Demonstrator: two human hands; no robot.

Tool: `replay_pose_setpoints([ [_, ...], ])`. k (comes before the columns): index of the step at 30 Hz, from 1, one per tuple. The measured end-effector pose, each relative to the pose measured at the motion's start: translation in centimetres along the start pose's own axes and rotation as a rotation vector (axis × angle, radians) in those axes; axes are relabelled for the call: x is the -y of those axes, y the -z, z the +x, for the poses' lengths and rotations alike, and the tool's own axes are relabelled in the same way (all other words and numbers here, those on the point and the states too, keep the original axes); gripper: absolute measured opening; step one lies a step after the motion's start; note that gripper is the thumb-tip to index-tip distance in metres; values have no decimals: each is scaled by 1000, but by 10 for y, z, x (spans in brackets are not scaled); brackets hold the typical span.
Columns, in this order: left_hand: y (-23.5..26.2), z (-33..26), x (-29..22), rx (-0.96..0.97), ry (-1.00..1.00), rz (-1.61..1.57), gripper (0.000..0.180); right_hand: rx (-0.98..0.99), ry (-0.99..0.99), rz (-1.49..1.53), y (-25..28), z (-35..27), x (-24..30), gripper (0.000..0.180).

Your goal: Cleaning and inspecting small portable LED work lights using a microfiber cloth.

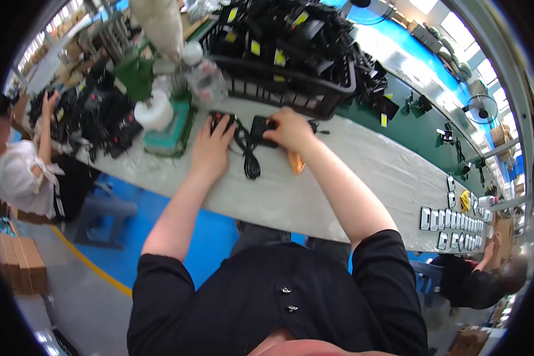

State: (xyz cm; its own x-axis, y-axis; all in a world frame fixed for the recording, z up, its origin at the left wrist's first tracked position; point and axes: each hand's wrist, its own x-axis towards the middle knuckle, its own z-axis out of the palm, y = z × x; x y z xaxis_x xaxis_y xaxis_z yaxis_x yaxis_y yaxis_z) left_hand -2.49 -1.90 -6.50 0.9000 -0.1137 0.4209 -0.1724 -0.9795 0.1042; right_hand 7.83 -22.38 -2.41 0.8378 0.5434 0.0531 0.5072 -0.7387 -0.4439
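One black box (258,128) clamped in right hand (292,129), left hand (211,149) over dark device (232,123), grip unclear

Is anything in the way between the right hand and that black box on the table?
No, nothing visible: the right hand is touching the right side of the black adapter-like box. The bundled black cable lies to the box's lower left, so it isn't between them.

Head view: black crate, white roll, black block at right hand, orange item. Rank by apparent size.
1. Black crate
2. White roll
3. Black block, partly covered by the right hand
4. Orange item, judged by its visible part
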Motion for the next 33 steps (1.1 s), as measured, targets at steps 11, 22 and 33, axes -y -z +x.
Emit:
replay_pose_setpoints([
  [11,131,121,-75,-500,-296,-319,25,-576,-11,241,70,-89,-18,55],
  [22,107,355,-78,276,-60,-146,57,-782,-461,406,127,-298,-58,28],
  [33,201,322,-170,-409,-163,-782,23,-835,-533,674,124,-356,-75,30],
])
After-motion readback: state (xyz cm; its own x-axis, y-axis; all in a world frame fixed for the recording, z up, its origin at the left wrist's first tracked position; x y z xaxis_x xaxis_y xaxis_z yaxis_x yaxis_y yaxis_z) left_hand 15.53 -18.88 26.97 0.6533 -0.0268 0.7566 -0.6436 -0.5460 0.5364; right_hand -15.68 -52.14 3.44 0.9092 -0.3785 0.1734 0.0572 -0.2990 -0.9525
